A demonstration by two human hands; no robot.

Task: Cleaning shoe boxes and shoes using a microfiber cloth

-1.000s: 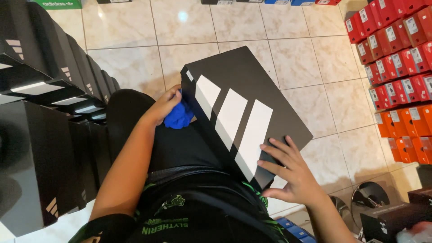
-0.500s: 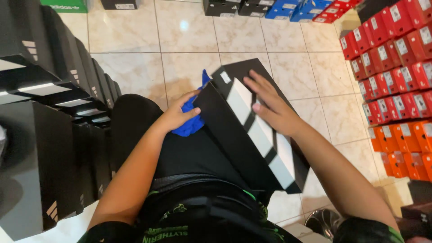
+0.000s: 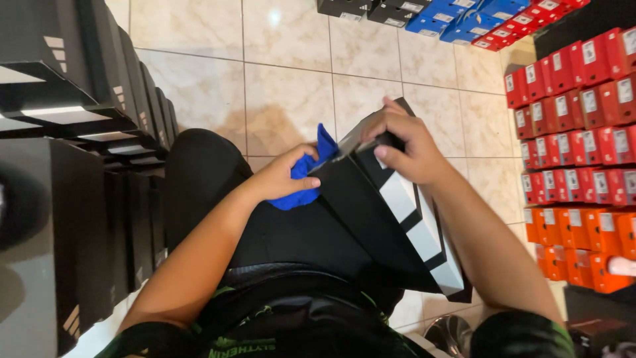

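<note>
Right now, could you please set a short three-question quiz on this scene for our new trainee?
1. True or false: the left hand holds a blue cloth against the black shoebox.
2. Where does the right hand grip the box? A) far top end B) near bottom end C) not at all
3. Fill in: the stacked boxes on the right are red above and ____ below.

Key: 1 true; 2 A; 3 orange.
</note>
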